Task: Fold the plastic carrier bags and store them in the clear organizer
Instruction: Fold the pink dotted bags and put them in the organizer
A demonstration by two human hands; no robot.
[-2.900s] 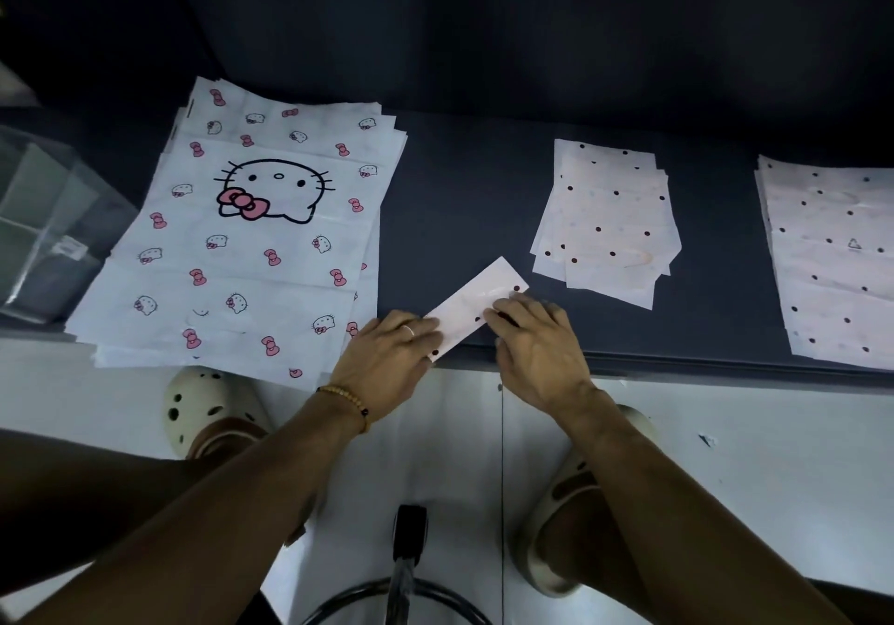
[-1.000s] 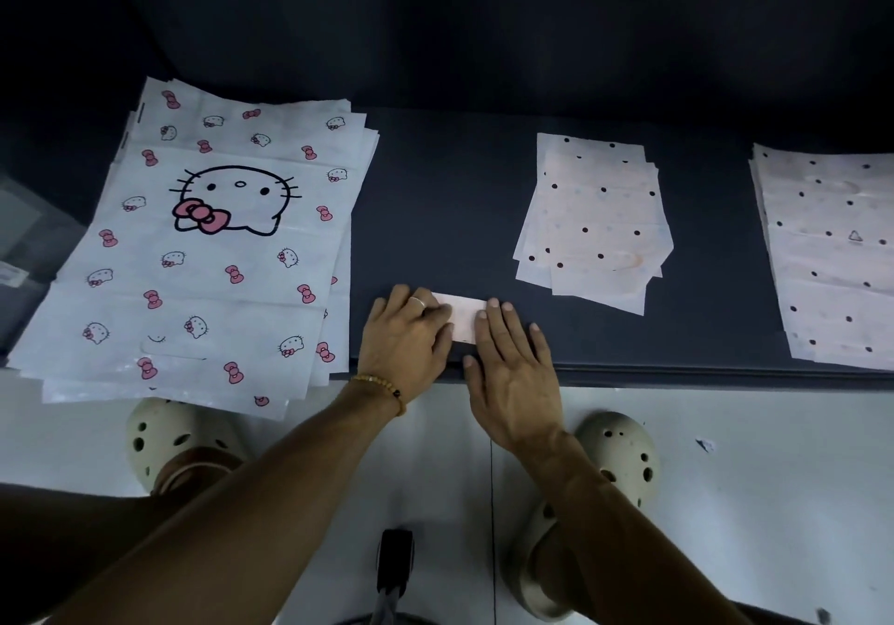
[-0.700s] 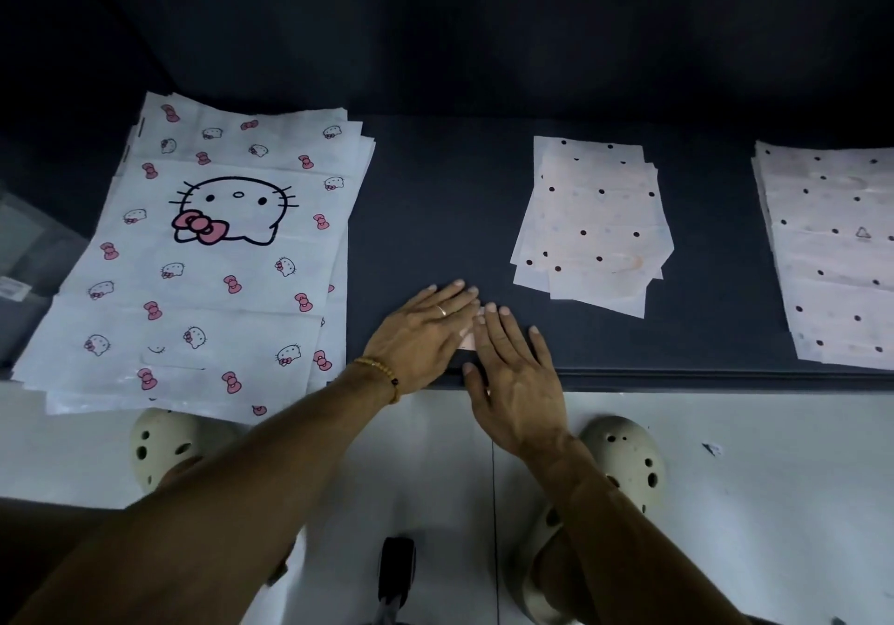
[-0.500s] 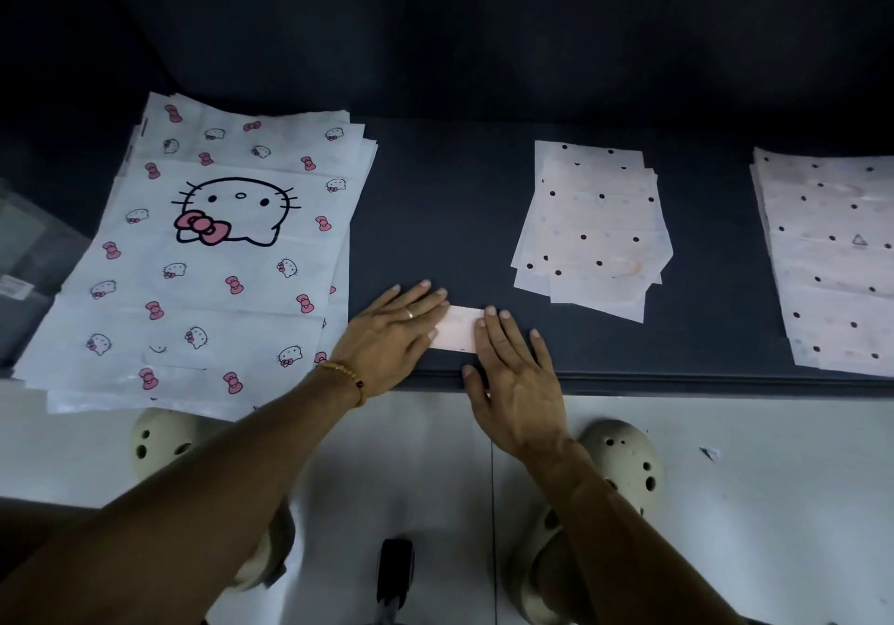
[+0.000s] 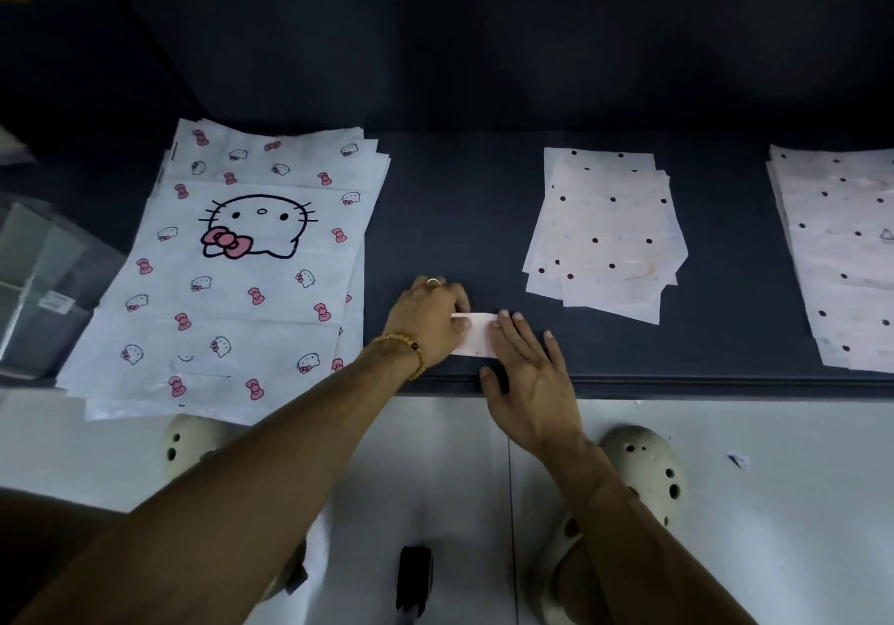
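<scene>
A small folded pink dotted bag [image 5: 476,334] lies near the front edge of the dark table [image 5: 459,218]. My left hand [image 5: 428,322] has its fingers curled around the bag's left end, pinching the folded edge. My right hand [image 5: 529,373] lies flat with fingers spread, its fingertips pressing down the bag's right end. The clear organizer [image 5: 34,285] stands at the far left edge of the table, partly out of view.
A stack of white cat-print bags [image 5: 232,276] lies left of my hands and overhangs the table edge. A pile of pink dotted bags [image 5: 604,232] sits at the right, another larger pile [image 5: 841,256] at the far right. Below are white floor and a stool.
My left hand went from lying flat on the folded bag to curling and pinching its left end. My right hand stays flat on the right end. The bag is a shorter strip than before.
</scene>
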